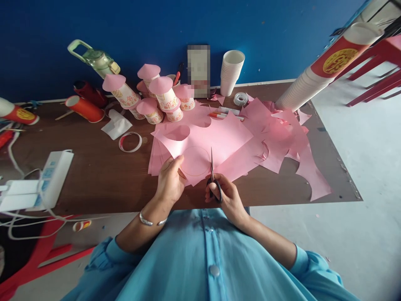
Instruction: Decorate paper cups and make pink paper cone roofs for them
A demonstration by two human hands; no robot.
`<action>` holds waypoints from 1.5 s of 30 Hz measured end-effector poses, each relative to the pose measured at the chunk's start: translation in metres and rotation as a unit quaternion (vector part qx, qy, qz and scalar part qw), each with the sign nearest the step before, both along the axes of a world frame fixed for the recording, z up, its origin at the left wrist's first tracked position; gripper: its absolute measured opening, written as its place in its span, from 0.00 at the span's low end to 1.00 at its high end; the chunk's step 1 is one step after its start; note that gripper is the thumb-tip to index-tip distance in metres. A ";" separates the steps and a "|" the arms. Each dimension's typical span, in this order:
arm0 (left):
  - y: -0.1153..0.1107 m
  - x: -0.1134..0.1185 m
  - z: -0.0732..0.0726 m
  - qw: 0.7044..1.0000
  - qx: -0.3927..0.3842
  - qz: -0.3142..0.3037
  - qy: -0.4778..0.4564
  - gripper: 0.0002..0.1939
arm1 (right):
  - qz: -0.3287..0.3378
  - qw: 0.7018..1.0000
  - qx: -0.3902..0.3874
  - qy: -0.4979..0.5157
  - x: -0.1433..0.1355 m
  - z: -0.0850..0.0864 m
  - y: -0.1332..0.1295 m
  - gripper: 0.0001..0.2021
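Observation:
My left hand pinches the near left edge of a pink paper sheet, thumb on top. A circle is drawn on that sheet beside my thumb, and a rounded piece is cut out of it farther back. In my right hand is a pair of black-handled scissors, my fingers in the handle loops. The blades point away from me and lie at the right side of the drawn circle; they look nearly closed. More pink sheets are stacked underneath.
Paper-cup towers with pink cone roofs stand behind the sheets. Pink scraps spread to the right, near a long leaning cup stack. A tape roll, orange cup and power strip lie left; upright white cups stand behind.

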State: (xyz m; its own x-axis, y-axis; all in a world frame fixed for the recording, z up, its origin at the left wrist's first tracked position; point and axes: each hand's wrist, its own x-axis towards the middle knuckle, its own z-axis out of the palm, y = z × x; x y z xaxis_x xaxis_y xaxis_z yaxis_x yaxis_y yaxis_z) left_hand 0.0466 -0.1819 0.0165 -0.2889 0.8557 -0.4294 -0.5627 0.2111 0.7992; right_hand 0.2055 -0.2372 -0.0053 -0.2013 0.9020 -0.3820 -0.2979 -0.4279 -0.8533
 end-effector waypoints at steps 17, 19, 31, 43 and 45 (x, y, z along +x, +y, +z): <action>0.000 -0.002 0.002 0.999 -0.005 -0.010 0.030 0.11 | 0.012 1.000 0.002 -0.014 0.003 -0.001 -0.001 0.28; -0.001 -0.001 0.004 0.999 -0.010 -0.008 0.034 0.12 | 0.016 1.000 0.006 -0.022 0.003 -0.002 -0.001 0.28; -0.002 0.000 0.004 0.999 -0.019 -0.008 0.041 0.14 | 0.015 1.000 0.002 -0.014 0.003 0.003 -0.002 0.30; -0.003 -0.002 0.001 0.999 -0.028 0.006 0.040 0.13 | 0.015 1.000 -0.008 -0.019 0.002 0.006 -0.004 0.29; -0.002 -0.002 0.002 0.998 -0.034 0.006 0.043 0.13 | 0.015 1.000 -0.009 -0.016 0.002 0.005 -0.004 0.29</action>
